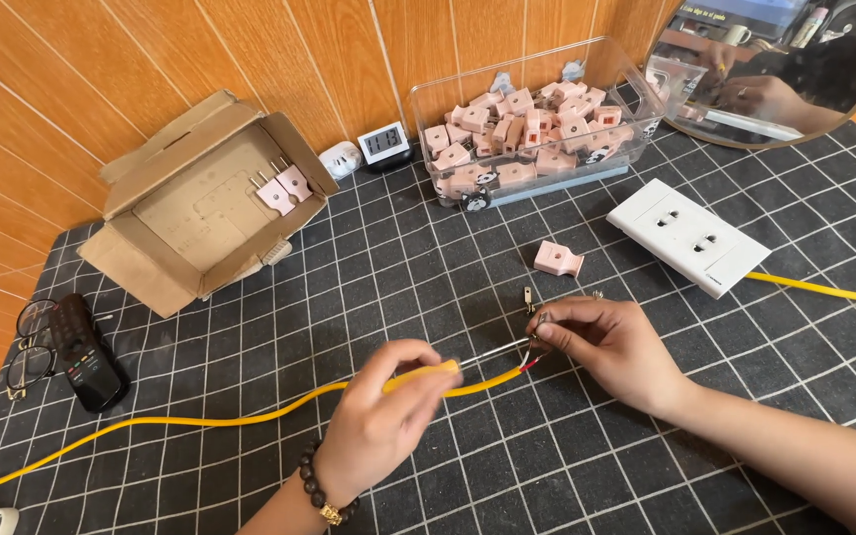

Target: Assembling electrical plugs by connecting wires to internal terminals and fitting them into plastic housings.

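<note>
Two bare hands and forearms, no gloves, no sleeves in view.
Left hand (378, 421): wrist carries a bracelet (321, 492) of dark brown round beads with one gold-coloured metal piece on the underside. Right hand (614, 347): no ring, watch or band seen; forearm uncovered to the frame edge. Fingernails short on the fingers that show, unpainted where visible.

Bright, even daylight; shadows under the hands are soft and faint. The left hand (383, 416) shows motion blur. The clear plastic bin (636, 84) carries mild glare. Straight lines bow slightly towards the frame edges; elsewhere focus is sharp.
</note>
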